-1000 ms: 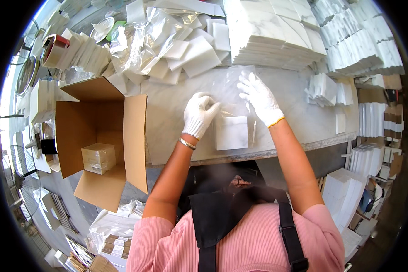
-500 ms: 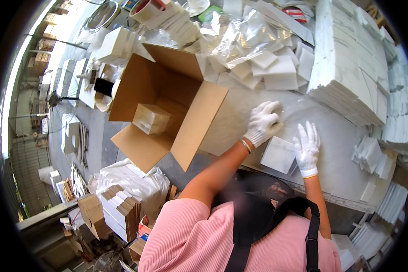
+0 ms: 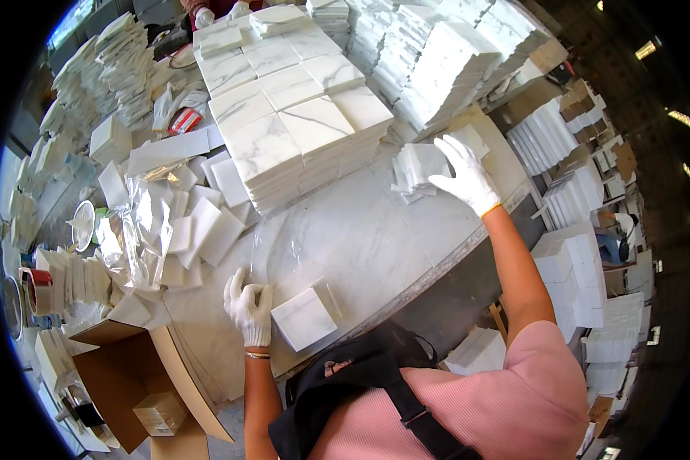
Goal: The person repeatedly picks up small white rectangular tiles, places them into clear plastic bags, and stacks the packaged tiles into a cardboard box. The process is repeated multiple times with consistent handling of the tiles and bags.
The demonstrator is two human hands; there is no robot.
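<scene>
The right hand (image 3: 468, 178) has moved from the block (image 3: 304, 319) to a tile stack (image 3: 417, 169).

On the tabletop (image 3: 360, 230), a block (image 3: 304, 318) lies right of the carton (image 3: 115, 376), before the tile stack (image 3: 284, 130).

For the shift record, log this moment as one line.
left hand: beside white marble block | right hand: open, near small tile pile | carton: open, wrapped block inside

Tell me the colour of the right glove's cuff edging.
Cuff edging: yellow, best seen in the head view.
</scene>
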